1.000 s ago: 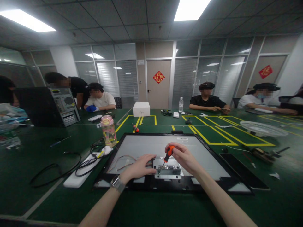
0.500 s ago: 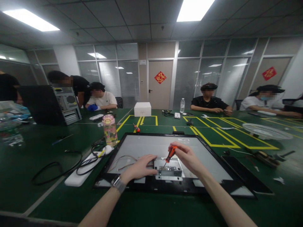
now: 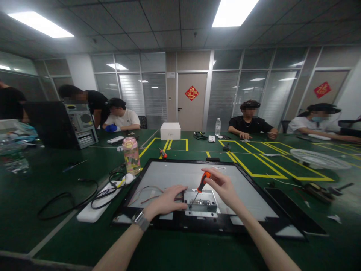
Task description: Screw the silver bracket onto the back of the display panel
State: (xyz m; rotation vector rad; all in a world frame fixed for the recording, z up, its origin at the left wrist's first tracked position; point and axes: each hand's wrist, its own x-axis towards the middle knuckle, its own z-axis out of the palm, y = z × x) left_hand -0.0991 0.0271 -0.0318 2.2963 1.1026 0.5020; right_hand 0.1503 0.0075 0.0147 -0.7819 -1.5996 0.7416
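Observation:
An orange-and-black screwdriver leans at a slant, its tip down at the left end of a metal bracket. Fingers of my right hand are around the top of its handle. My left hand lies flat at the bracket's left edge, thumb and fingers apart, touching that side. Under both hands is a large flat display panel with a grey back and black frame. Thin wires run across the panel towards my left hand, which hides their ends. The screwdriver's very tip is too small to make out.
Left of the panel are a white power strip with black cables, and a pink-lidded bottle. Behind it lie a small red tool and a white box. A dark flat slab lies to the right. Co-workers sit across the table.
The view has shifted slightly. The screwdriver stays at the same place on the bracket, while my right hand's fingers have shifted and loosened a little on its handle. My left hand has stayed put.

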